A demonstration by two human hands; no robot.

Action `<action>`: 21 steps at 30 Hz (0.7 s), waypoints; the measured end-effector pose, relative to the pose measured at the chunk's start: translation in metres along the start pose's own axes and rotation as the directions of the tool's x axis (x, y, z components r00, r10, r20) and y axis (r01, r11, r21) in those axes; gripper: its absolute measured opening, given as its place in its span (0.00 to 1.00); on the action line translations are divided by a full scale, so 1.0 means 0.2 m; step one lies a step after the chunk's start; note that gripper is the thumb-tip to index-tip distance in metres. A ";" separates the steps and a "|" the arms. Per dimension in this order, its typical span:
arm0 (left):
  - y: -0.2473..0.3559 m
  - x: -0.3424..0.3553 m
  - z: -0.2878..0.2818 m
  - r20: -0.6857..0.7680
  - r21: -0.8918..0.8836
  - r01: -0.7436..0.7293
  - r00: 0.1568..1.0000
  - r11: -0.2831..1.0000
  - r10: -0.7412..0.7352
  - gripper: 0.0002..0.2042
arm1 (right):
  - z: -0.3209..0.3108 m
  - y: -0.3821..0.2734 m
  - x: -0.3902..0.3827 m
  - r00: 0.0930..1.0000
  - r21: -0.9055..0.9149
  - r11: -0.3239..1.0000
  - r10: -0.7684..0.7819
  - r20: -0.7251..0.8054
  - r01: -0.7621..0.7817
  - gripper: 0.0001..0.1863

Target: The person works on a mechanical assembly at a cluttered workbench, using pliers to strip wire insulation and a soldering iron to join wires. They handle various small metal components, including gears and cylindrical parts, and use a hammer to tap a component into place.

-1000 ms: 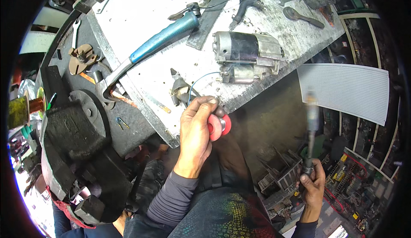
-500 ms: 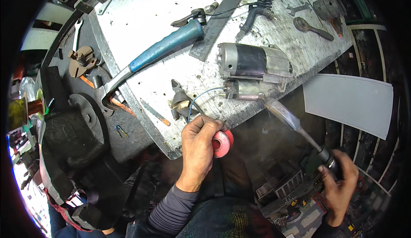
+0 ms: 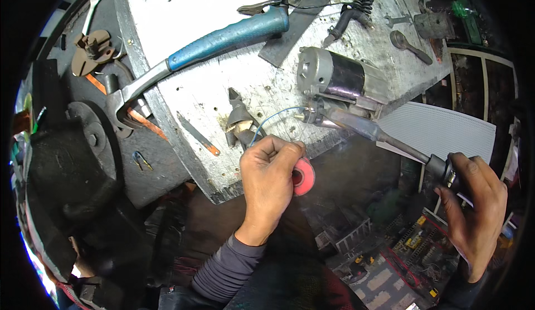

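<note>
A red spool point(image 3: 304, 177), which looks like a solder wire spool, is pinched in my left hand point(image 3: 267, 184) below the bench edge. My right hand point(image 3: 478, 207) grips the dark handle of a large soldering iron point(image 3: 409, 147). Its thick metal head lies across the small cylinder of a starter motor point(image 3: 337, 76), with the tip close to the terminal end. From that end a thin blue wire point(image 3: 278, 113) curves down toward my left hand. The head partly covers the small cylinder, and exact tip contact is hard to make out.
On the worn bench point(image 3: 189, 109) lie a blue-handled hammer point(image 3: 228, 40), a flat metal bar point(image 3: 304, 23), a coiled-cord tool point(image 3: 348, 20), a ratchet point(image 3: 409, 47) and a hacksaw-blade piece point(image 3: 198, 134). A dark vise point(image 3: 75, 171) stands left; a white perforated sheet point(image 3: 440, 129) lies right.
The soldering iron's head has moved left along the small cylinder, from its lower right side to near the terminal end. My view has shifted slightly; the left hand still holds the spool.
</note>
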State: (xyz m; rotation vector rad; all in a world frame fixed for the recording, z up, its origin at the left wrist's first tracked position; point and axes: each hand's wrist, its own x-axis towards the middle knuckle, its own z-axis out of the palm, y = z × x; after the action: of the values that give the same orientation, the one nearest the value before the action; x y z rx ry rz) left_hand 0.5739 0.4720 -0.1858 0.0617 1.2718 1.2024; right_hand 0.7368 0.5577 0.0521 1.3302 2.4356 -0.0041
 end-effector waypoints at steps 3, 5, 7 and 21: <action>-0.01 0.01 0.00 -0.002 -0.030 0.021 1.000 0.999 -0.021 0.09 | -0.02 -0.03 0.03 0.999 -0.060 0.998 -0.034 0.000 0.034 0.24; -0.01 0.01 -0.01 -0.002 -0.025 0.025 1.000 0.999 -0.025 0.10 | -0.03 -0.05 0.04 1.000 -0.053 0.998 -0.022 0.004 0.022 0.25; -0.02 0.01 -0.01 0.010 -0.022 -0.012 1.000 1.000 0.012 0.10 | -0.03 -0.06 0.05 1.000 -0.049 0.999 0.002 0.019 -0.001 0.25; -0.03 0.03 0.00 0.015 -0.033 0.004 1.000 0.999 -0.003 0.11 | -0.04 -0.11 0.09 0.999 -0.095 0.995 -0.026 0.028 0.028 0.25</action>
State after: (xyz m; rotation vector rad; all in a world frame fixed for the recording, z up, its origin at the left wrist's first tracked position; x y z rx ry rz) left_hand 0.5767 0.4735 -0.1943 0.0442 1.2381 1.2174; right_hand 0.7084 0.5616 0.0506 1.2478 2.3999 0.0861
